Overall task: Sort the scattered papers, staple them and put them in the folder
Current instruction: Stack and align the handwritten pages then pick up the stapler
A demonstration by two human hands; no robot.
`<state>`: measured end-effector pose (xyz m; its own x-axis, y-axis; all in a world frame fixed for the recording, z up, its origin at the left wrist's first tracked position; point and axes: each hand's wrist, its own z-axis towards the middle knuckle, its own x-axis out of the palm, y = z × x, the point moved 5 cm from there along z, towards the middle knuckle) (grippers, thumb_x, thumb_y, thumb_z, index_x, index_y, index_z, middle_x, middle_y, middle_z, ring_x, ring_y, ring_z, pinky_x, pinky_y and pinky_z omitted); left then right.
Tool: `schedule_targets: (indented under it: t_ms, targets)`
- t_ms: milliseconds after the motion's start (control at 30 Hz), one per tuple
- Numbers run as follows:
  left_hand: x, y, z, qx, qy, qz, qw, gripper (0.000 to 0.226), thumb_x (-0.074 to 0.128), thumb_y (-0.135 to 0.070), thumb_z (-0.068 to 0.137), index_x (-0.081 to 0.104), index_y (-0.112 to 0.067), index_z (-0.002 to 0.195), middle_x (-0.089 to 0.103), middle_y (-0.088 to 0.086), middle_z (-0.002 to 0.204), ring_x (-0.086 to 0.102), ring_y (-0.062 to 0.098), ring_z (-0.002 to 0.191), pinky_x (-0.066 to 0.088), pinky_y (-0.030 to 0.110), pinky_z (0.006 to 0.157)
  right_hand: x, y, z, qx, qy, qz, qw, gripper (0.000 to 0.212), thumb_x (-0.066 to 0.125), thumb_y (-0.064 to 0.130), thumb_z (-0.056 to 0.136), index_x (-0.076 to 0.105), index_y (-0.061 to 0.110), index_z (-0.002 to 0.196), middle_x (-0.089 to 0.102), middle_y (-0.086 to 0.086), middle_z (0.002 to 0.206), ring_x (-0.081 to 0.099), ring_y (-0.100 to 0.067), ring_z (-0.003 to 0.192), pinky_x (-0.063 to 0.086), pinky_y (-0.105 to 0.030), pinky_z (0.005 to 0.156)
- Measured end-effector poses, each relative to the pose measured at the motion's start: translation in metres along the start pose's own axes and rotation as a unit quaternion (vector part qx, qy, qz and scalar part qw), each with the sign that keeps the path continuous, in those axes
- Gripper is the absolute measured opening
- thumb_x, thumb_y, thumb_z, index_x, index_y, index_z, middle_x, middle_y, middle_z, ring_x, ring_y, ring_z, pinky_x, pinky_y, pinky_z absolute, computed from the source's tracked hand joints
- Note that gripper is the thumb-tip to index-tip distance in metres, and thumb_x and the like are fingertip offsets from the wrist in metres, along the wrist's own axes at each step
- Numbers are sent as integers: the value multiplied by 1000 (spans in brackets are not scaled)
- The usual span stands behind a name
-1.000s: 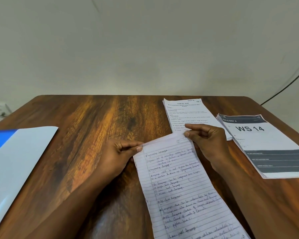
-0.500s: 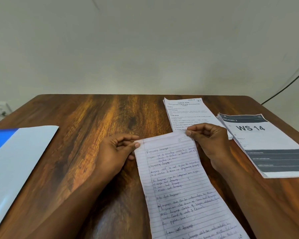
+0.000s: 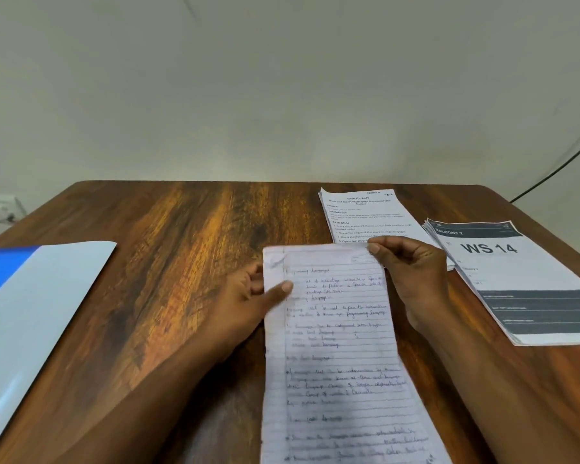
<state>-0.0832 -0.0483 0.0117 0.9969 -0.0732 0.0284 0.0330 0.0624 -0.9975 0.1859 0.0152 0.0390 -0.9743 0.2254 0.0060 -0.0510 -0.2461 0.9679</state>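
Left hand (image 3: 248, 296) and right hand (image 3: 412, 272): each pinching an upper edge of handwritten lined paper (image 3: 335, 356), held over wooden table (image 3: 181, 246).

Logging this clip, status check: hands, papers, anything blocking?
Left hand and right hand both pinch the handwritten lined sheet. Two printed stacks lie unstapled beyond. Blue-and-white folder lies far left. Nothing blocking.

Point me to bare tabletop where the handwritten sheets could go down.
Widest bare wood lies between the folder and the left hand, running to the table's far edge. The right side is crowded: printed task sheet and WS 14 stack sit beside the right hand. Both hands hold the handwritten sheets.
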Motion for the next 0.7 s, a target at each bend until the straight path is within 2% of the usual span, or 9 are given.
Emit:
schedule_targets:
  t_ms: [133,200,267,300,367,433,500,600,700]
  targets:
    - [10,8,-4,-36,39,-32,998,28,64,-13,101,66,-7,129,78,12,121,78,31,107,65,43,87,-3,6,-4,1,-43,70,997,17,82,9,85,81,15,101,80,-3,102,75,-23,104,60,-40,90]
    - [12,7,-6,-37,29,-41,998,25,61,-12,104,68,-4,127,79,13,120,78,32,106,66,42,86,-1,13,-5,5,-47,96,994,19,81,16,85,80,14,104,80,-4,103,75,-24,102,60,-35,79]
    - [9,3,-7,-10,-10,-47,999,24,60,-12,104,70,-3,124,79,14,117,78,34,104,66,42,82,6,16,-8,31,-3,78,997,33,81,32,82,77,19,112,80,-2,103,74,-20,92,56,-27,63]
    - [7,0,-7,5,-34,-58,998,26,59,-12,105,69,-2,126,79,15,117,78,35,105,66,44,82,12,18,-11,55,39,65,996,41,80,37,80,73,20,117,80,-1,103,75,-19,90,57,-26,63]
    - [-1,-6,-7,37,-92,-77,992,29,60,-15,104,68,-1,129,78,14,119,77,35,106,66,49,84,26,16,-22,105,140,49,983,46,79,34,81,69,17,123,80,-6,107,77,-23,95,62,-37,78]
    - [-10,-12,-7,63,-159,-90,981,29,61,-16,104,68,-3,129,79,13,118,78,33,105,66,49,85,41,12,-37,129,227,46,964,36,77,22,89,71,11,122,78,-10,114,76,-29,104,59,-47,94]
    - [-16,-19,-11,68,-207,-125,968,26,64,-16,102,71,-5,125,80,12,115,79,32,103,67,46,82,50,7,-48,112,258,24,959,27,76,18,91,74,16,118,78,-5,116,75,-25,108,57,-49,99]
    - [-15,-26,-16,58,-175,-183,966,24,68,-13,97,73,-6,119,81,13,111,79,32,99,67,42,77,53,12,-54,41,219,-18,975,22,76,27,92,76,28,113,79,5,114,75,-18,107,58,-49,97]
    - [-11,-30,-19,53,-111,-163,979,28,73,-17,90,74,-7,116,80,17,112,78,39,102,65,50,82,50,33,-59,-42,135,15,990,18,70,22,95,73,28,112,79,9,108,76,-13,101,64,-41,84]
